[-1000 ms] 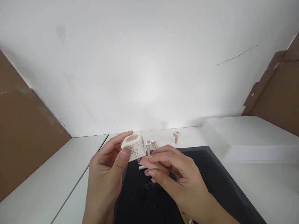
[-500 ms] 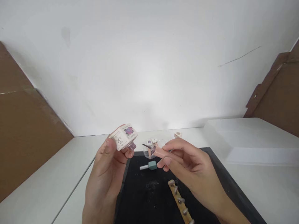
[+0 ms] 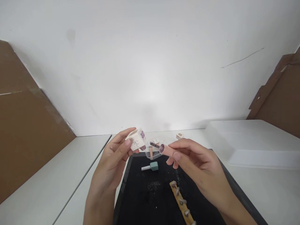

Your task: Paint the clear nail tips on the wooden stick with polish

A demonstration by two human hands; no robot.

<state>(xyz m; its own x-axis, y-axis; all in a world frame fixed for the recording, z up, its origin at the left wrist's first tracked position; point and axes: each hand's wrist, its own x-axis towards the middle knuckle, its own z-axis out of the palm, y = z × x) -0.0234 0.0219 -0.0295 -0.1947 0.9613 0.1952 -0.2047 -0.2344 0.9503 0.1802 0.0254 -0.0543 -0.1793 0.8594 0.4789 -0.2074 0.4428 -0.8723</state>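
Between the thumb and fingers of my left hand (image 3: 117,153) is a nail polish bottle (image 3: 136,140), white and boxy with floral pictures. Its purple threaded neck points down and to the right, with no cap on it. My right hand (image 3: 197,162) grips the pink cap (image 3: 168,151) by its sides. The cap's dark brush (image 3: 154,145) points left toward the bottle, apart from it. Below the hands, a green bottle with a pale silvery cap (image 3: 154,166) lies on the black mat (image 3: 140,197).
Behind the hands stands a clear container (image 3: 153,157) with pink-capped bottles. A yellowish strip (image 3: 181,204) bearing several greyish rounded pieces lies on the mat. A small white piece (image 3: 180,136) is near the wall, a white box (image 3: 255,143) at right. Brown cardboard (image 3: 35,131) flanks the left.
My left hand has moved right and turned the bottle, so its flat base faces up more. My right hand and the cap have shifted slightly right. The view has shifted a little.
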